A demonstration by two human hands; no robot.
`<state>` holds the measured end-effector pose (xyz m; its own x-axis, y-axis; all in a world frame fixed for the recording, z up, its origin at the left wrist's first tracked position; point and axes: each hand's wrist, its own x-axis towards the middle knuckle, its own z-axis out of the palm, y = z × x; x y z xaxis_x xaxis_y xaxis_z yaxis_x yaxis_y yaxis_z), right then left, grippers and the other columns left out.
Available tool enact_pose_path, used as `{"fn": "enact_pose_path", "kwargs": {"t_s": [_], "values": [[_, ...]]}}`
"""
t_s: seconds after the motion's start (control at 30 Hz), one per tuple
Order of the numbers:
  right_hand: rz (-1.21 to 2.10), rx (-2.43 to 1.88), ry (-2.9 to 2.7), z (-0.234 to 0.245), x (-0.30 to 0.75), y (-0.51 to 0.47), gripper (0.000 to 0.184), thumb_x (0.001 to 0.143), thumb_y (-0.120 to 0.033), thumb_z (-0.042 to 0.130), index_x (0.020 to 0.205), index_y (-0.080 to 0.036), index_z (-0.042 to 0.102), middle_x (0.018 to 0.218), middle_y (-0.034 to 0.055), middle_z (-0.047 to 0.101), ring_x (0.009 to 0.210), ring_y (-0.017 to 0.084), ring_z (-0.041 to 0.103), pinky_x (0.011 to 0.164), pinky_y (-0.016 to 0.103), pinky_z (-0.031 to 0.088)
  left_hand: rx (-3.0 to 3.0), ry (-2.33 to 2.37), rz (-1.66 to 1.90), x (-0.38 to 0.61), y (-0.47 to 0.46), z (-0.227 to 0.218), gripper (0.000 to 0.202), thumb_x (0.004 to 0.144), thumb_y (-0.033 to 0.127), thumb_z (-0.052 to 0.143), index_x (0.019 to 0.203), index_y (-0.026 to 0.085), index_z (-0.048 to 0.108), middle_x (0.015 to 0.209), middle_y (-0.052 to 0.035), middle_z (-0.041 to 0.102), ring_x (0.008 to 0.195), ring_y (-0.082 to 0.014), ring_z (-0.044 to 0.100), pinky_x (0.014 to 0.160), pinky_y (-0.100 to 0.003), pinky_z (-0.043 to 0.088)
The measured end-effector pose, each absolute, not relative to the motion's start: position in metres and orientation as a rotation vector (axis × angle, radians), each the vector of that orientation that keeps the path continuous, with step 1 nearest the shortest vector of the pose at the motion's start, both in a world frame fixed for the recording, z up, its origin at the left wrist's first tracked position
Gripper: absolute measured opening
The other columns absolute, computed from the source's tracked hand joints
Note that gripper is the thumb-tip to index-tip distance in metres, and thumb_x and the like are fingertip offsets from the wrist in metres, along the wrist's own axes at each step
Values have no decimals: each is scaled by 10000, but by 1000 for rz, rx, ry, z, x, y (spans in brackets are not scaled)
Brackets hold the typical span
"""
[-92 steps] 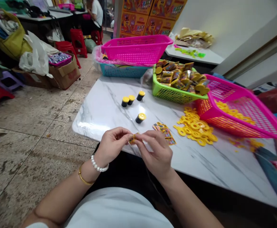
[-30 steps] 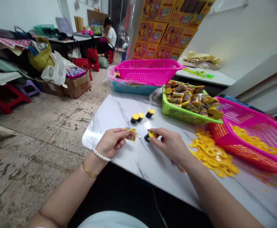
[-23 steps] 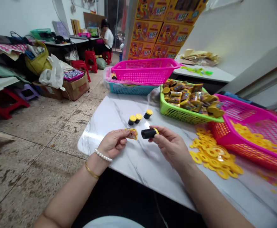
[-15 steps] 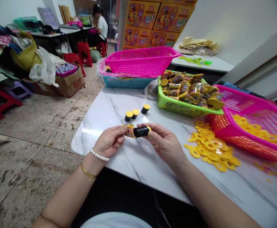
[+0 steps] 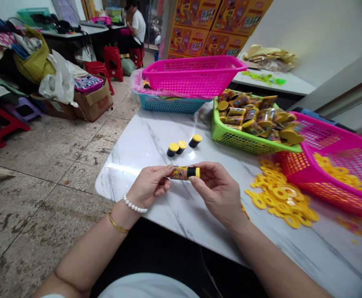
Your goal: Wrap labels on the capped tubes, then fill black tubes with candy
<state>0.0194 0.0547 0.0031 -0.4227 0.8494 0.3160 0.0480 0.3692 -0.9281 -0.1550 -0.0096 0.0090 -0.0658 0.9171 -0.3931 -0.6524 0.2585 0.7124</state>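
"What is nearest?"

"A gold bangle (image 5: 118, 223) and a white bead bracelet (image 5: 134, 205) on the left wrist, then both hands, over the near part of the marbled table (image 5: 174, 217)."

"How do they grip?"

"The left hand (image 5: 147, 184) has a narrow pinch on one end of a printed sleeve (image 5: 179, 172). The right hand (image 5: 220, 192) holds the capped end of a black container (image 5: 191, 173), thumb against it. The container lies sideways between the hands with the sleeve around it; a black band shows beside its yellow cap (image 5: 197, 172)."

"And around that?"

"A heap of yellow ring pieces (image 5: 280, 194) lies right of the right hand. Just beyond the hands stand three capped containers (image 5: 181, 148), two of them close together."

"Farther off?"

"A green basket (image 5: 245, 142) full of wrapped containers (image 5: 251, 114), then a pink basket (image 5: 193, 82) on top of a blue basket (image 5: 171, 104). Behind them rise stacked orange boxes (image 5: 190, 39), and a person in white (image 5: 137, 27) sits at the back."
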Motion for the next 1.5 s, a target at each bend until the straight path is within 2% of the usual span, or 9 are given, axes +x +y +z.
{"fn": "enact_pose_path", "kwargs": {"t_s": [0.07, 0.17, 0.3, 0.4, 0.53, 0.7, 0.83, 1.1, 1.5], "values": [[1108, -790, -1743, 4, 21, 56, 266, 805, -341, 787, 1019, -248, 660, 928, 23, 710, 821, 158, 700, 807, 302, 604, 349, 997, 1399, -152, -11, 9, 395, 668, 390, 869, 824, 70, 697, 573, 5, 580, 423, -26, 421, 339, -141, 209], [1110, -752, -1742, 7, 24, 57, 301, 766, -335, 827, 1016, -246, 684, 935, 27, 713, 844, 174, 707, 826, 321, 614, 359, 1035, 1501, -152, -14, 11, 499, 629, 375, 901, 994, 111, 688, 794, -26, 650, 585, -74, 571, 395, -146, 345], [1155, -648, -1836, 10, 30, 59, 285, 780, -281, 820, 1049, -269, 726, 993, 30, 698, 863, 169, 704, 793, 308, 630, 627, 1036, 1303, -159, -12, 18, 538, 681, 411, 873, 1097, 130, 680, 935, -80, 687, 736, -151, 653, 496, -211, 475], [1156, -629, -1886, 8, 33, 64, 302, 814, -258, 785, 1110, -300, 741, 1084, 41, 655, 946, 176, 691, 806, 317, 645, 779, 1067, 1177, -164, -2, 23, 443, 676, 405, 871, 955, 98, 711, 854, -80, 698, 697, -136, 635, 534, -221, 479], [1095, -656, -1917, 4, 35, 69, 347, 821, -245, 775, 1159, -319, 738, 1102, 42, 643, 948, 173, 685, 837, 346, 646, 858, 1074, 1073, -165, 14, 24, 401, 673, 372, 872, 927, 100, 724, 725, -35, 683, 568, -79, 569, 546, -214, 445], [1084, -730, -1885, 2, 36, 72, 347, 808, -246, 786, 1145, -320, 746, 1106, 42, 649, 923, 177, 693, 826, 343, 640, 849, 1076, 1007, -172, 18, 18, 460, 721, 442, 835, 1044, 137, 712, 837, -66, 710, 582, -102, 612, 529, -227, 465], [1201, -685, -1884, 3, 36, 72, 325, 845, -222, 742, 1159, -304, 734, 1129, 47, 640, 920, 172, 713, 864, 350, 636, 821, 1100, 1049, -178, 15, 16, 441, 680, 441, 864, 944, 120, 714, 815, -71, 708, 588, -104, 618, 526, -218, 467], [801, -654, -2069, 5, 38, 70, 322, 838, -129, 693, 1132, -259, 688, 1093, 52, 682, 964, 196, 687, 860, 363, 624, 800, 1081, 1066, -176, 16, 14, 383, 690, 379, 857, 936, 116, 727, 817, -78, 714, 653, -121, 636, 593, -236, 482], [1267, -807, -1910, 0, 35, 62, 237, 819, -257, 766, 1038, -221, 683, 952, 46, 750, 813, 187, 734, 788, 348, 636, 1306, 1160, 1262, -164, 9, 19, 228, 750, 182, 778, 977, 181, 770, 969, -68, 744, 893, -167, 658, 842, -278, 497]]}}
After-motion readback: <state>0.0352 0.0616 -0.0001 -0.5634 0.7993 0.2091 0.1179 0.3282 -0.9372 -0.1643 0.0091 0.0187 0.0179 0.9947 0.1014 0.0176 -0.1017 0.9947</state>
